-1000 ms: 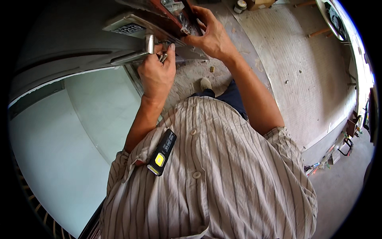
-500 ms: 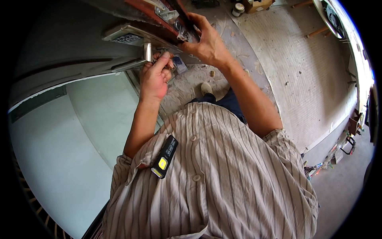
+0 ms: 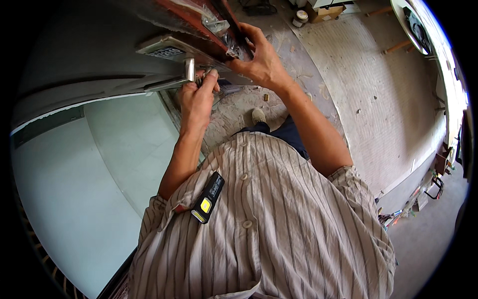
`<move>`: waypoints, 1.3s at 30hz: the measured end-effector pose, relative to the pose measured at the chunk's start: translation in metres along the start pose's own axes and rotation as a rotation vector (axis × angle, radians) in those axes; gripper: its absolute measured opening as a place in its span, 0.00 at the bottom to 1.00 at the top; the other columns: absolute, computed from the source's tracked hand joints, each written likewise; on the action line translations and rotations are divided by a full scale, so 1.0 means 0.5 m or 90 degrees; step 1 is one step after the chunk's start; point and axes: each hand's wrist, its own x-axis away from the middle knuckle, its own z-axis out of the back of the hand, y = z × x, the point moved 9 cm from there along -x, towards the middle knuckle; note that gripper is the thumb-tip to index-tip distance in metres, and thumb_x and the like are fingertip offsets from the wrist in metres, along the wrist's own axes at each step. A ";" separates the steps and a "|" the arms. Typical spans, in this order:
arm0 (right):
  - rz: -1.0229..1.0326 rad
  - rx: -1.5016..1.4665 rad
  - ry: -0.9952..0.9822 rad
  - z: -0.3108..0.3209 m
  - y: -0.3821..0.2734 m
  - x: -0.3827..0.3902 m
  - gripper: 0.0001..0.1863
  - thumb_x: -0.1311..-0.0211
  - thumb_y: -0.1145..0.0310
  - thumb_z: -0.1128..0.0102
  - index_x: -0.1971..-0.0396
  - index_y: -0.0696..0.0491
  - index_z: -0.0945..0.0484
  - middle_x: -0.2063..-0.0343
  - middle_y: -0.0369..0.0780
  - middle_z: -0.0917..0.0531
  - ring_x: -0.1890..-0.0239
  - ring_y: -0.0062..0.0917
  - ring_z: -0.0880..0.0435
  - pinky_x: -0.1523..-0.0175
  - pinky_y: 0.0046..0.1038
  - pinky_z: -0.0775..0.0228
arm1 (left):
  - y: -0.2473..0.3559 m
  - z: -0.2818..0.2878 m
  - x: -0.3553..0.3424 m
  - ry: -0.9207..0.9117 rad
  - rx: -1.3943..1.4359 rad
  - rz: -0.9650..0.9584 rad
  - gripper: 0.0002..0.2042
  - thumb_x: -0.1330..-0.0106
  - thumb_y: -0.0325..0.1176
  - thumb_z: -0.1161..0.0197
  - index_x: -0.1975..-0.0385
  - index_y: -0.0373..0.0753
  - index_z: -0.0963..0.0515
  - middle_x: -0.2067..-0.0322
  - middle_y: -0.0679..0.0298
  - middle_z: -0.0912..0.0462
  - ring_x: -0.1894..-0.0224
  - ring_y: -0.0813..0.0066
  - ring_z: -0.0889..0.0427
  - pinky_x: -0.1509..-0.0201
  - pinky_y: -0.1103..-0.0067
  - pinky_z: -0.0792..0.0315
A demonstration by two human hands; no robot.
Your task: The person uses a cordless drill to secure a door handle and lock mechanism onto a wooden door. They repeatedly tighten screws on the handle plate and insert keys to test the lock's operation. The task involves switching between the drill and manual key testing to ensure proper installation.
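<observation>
A dark door with a reddish-brown edge reaches in from the upper left. On it is a lock plate with a keypad-like panel and a silver lever handle. My left hand is pinched closed right beside the handle, at the lock; a small metallic bit shows near the fingertips, too hidden to name. My right hand grips the door's edge, thumb on the near side and fingers reaching over the far side. Clear plastic film clings along that edge.
A black work light is clipped to my striped shirt. Pale panels lie beyond the door at left. On the floor are a tub, a cardboard box and scattered debris. A round table stands far right, tools lower right.
My left hand has turned, so more of its back shows, with the fingers still at the lock. My right hand keeps its grip. The whole view has shifted slightly.
</observation>
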 end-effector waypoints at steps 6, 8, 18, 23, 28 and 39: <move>0.032 -0.001 0.002 0.002 -0.007 -0.009 0.45 0.55 0.70 0.27 0.36 0.59 0.41 0.41 0.48 0.29 0.37 0.33 0.31 0.31 0.33 0.42 | -0.008 -0.018 0.003 -0.060 0.163 0.069 0.08 0.32 0.36 0.41 0.68 0.37 0.23 0.77 0.72 0.26 0.84 0.90 0.43 0.81 0.88 0.51; 0.039 0.014 0.000 0.001 -0.007 -0.010 0.45 0.55 0.70 0.27 0.36 0.60 0.42 0.41 0.48 0.29 0.37 0.32 0.31 0.31 0.33 0.42 | -0.014 -0.020 0.002 -0.084 0.242 0.102 0.10 0.31 0.37 0.43 0.66 0.36 0.23 0.76 0.70 0.25 0.84 0.90 0.43 0.81 0.87 0.50; 0.031 0.020 -0.007 -0.002 -0.008 -0.005 0.44 0.54 0.71 0.27 0.37 0.61 0.42 0.41 0.50 0.30 0.37 0.32 0.31 0.31 0.32 0.42 | -0.037 -0.033 0.004 -0.114 0.390 0.101 0.11 0.29 0.38 0.46 0.62 0.35 0.25 0.76 0.70 0.27 0.84 0.88 0.45 0.80 0.87 0.51; 0.025 0.010 0.002 -0.003 -0.002 -0.001 0.43 0.53 0.72 0.29 0.36 0.61 0.43 0.42 0.49 0.30 0.37 0.31 0.32 0.32 0.32 0.41 | -0.042 -0.024 0.002 -0.111 0.354 0.066 0.12 0.29 0.38 0.46 0.64 0.35 0.24 0.76 0.71 0.28 0.84 0.87 0.45 0.80 0.87 0.51; 0.039 -0.001 -0.064 0.004 -0.021 0.013 0.40 0.54 0.72 0.33 0.39 0.60 0.41 0.48 0.52 0.24 0.42 0.39 0.25 0.36 0.33 0.35 | -0.106 -0.002 -0.001 -0.065 0.545 0.112 0.07 0.33 0.32 0.43 0.65 0.35 0.23 0.74 0.65 0.23 0.79 0.78 0.33 0.75 0.82 0.37; 0.035 -0.072 -0.475 0.057 -0.029 -0.021 0.38 0.53 0.71 0.44 0.36 0.60 0.39 0.44 0.52 0.27 0.44 0.41 0.24 0.40 0.34 0.32 | -0.107 0.042 0.165 0.275 -0.951 -0.589 0.15 0.34 0.34 0.43 0.51 0.34 0.23 0.56 0.52 0.20 0.50 0.52 0.23 0.43 0.58 0.32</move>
